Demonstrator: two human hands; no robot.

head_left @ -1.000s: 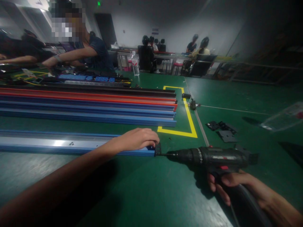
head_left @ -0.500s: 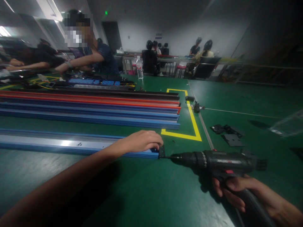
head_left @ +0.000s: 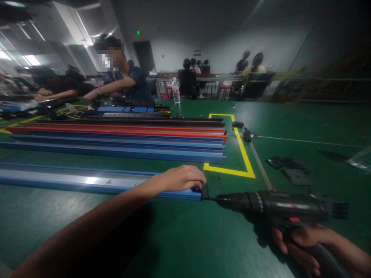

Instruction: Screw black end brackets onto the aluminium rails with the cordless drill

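A long blue metal profile with a silvery inside lies across the near part of the table. At its right end my left hand rests palm down, fingers curled over a black end cap. My right hand is wrapped round the handle of a black power drill, which lies level and points left. The drill's thin bit meets the outer face of the end cap; whether it sits in a screw is too small to tell.
Behind lie several blue, red and black profiles in a row, beside yellow tape. Flat black plates and small black parts are to the right. A water bottle stands farther back; a co-worker works across the table.
The whole view has shifted, so the scene sits lower and farther right. Both hands keep their grips, and the bit is still at the end cap.
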